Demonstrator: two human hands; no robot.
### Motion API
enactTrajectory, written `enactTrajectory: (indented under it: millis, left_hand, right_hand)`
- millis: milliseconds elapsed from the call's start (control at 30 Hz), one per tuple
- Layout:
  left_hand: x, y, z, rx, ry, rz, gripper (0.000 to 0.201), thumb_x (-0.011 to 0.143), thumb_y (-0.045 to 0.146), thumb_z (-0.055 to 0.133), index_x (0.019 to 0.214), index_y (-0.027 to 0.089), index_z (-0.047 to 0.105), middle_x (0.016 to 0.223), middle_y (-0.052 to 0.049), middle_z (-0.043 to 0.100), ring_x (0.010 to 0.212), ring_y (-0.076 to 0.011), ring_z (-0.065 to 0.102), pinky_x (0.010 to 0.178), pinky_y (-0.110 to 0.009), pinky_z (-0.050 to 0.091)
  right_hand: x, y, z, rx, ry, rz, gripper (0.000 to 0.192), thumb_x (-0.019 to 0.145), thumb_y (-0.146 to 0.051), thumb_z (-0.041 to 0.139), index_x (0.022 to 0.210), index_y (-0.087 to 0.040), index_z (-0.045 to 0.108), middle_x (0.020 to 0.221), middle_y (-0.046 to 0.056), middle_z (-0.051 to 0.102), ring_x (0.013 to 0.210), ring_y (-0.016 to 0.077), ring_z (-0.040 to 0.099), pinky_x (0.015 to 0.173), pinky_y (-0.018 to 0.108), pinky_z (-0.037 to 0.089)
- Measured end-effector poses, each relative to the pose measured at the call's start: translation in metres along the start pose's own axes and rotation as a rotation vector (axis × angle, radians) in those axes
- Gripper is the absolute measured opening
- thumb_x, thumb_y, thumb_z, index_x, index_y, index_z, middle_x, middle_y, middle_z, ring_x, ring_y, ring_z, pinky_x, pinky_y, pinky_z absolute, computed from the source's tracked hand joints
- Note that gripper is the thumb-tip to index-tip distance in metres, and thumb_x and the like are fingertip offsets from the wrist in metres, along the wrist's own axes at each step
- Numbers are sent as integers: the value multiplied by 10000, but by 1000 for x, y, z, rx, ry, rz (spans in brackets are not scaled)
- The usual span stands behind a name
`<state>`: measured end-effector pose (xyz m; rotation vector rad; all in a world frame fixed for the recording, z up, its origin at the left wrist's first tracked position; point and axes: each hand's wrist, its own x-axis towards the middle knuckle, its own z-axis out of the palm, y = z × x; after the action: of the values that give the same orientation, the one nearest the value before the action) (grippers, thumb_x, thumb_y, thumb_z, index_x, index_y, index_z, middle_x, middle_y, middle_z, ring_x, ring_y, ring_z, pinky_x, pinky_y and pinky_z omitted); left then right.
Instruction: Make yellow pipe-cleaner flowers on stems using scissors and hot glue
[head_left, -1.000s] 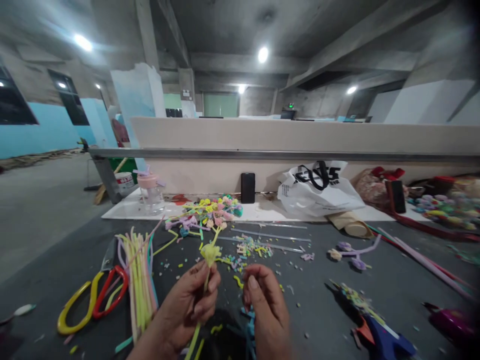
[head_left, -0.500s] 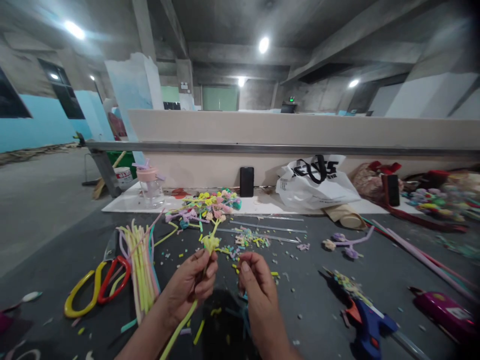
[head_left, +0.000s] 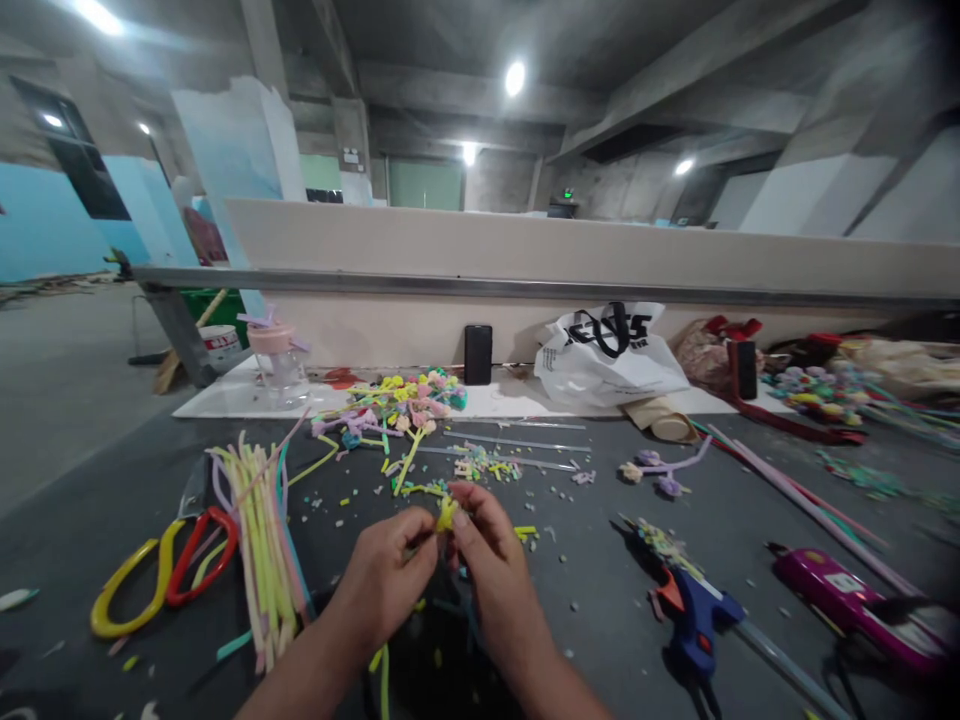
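Observation:
Between my two hands is a small yellow pipe-cleaner flower (head_left: pixel 447 514). My left hand (head_left: pixel 390 565) is closed around it from below, and a yellow-green stem hangs under that hand. The fingers of my right hand (head_left: pixel 495 560) are closed at the flower's other side, touching it; the fingertips partly cover it. A bundle of pipe cleaners (head_left: pixel 262 540) in yellow, pink and teal lies to the left. Scissors (head_left: pixel 169 570) with one yellow and one red handle lie beside the bundle. Beyond my hands is a pile of finished-looking colourful pipe-cleaner flowers (head_left: pixel 412 400).
On the right lie a blue glue gun (head_left: pixel 701 610), a magenta tool (head_left: pixel 847 605) and purple flowers (head_left: pixel 667 470). Clear sticks (head_left: pixel 517 442) and cut scraps (head_left: pixel 480 463) are scattered ahead. Behind stand a cup (head_left: pixel 279 365), a phone (head_left: pixel 478 355) and a white bag (head_left: pixel 607 355).
My right hand has moved left and now touches the yellow flower. My left hand has lowered the flower and shifted it slightly right. The view has turned a little right.

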<state>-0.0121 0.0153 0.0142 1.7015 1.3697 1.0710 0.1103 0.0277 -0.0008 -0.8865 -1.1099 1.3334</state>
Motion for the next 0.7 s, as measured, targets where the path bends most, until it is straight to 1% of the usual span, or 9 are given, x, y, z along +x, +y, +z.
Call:
enactTrajectory:
  millis: [100, 167, 333, 467, 567, 700]
  left_hand:
    - [3, 0, 0, -296, -147, -238, 277, 766, 444, 494, 701, 174, 494, 511, 72, 445, 330, -45, 351, 332, -167, 239]
    - [5, -2, -1, -434, -209, -324, 346, 771, 513, 467, 704, 174, 472, 520, 66, 467, 292, -32, 333, 293, -153, 198]
    - [2, -6, -6, -580, -317, -381, 404, 791, 531, 446, 661, 152, 500, 529, 35, 500, 299, -19, 361, 286, -131, 190]
    - [1, -7, -7, -664, -405, -383, 405, 807, 518, 436, 669, 146, 518, 524, 22, 500, 311, -17, 351, 296, -136, 190]
    - [1, -9, -5, -694, -423, -392, 381, 801, 500, 465, 678, 144, 522, 524, 23, 503, 308, -12, 340, 296, -138, 173]
    - [1, -12, -4, -689, -400, -414, 323, 784, 457, 521, 729, 140, 551, 508, 40, 494, 298, -4, 313, 292, -129, 163]
  right_hand:
    - [2, -2, -1, 60, -13, 8, 232, 751, -323, 601, 943, -199, 565, 730, -24, 508, 568, 87, 427, 503, 193, 362]
    - [3, -4, -1, 72, -25, 8, 215, 747, -300, 601, 930, -191, 568, 722, -25, 507, 535, 78, 411, 470, 186, 348]
    - [4, -5, 0, 59, -40, 13, 209, 724, -280, 610, 913, -200, 568, 712, -32, 502, 537, 82, 423, 439, 175, 319]
    - [4, -5, 1, 61, -46, 17, 201, 719, -250, 600, 911, -198, 570, 707, -38, 506, 543, 82, 430, 461, 183, 321]
    - [4, -5, 0, 66, -57, 16, 185, 726, -232, 586, 905, -190, 570, 717, -39, 517, 534, 74, 433, 474, 190, 320]
    - [5, -4, 0, 32, -68, 18, 196, 708, -223, 588, 899, -181, 575, 744, -30, 537, 527, 70, 420, 461, 190, 304]
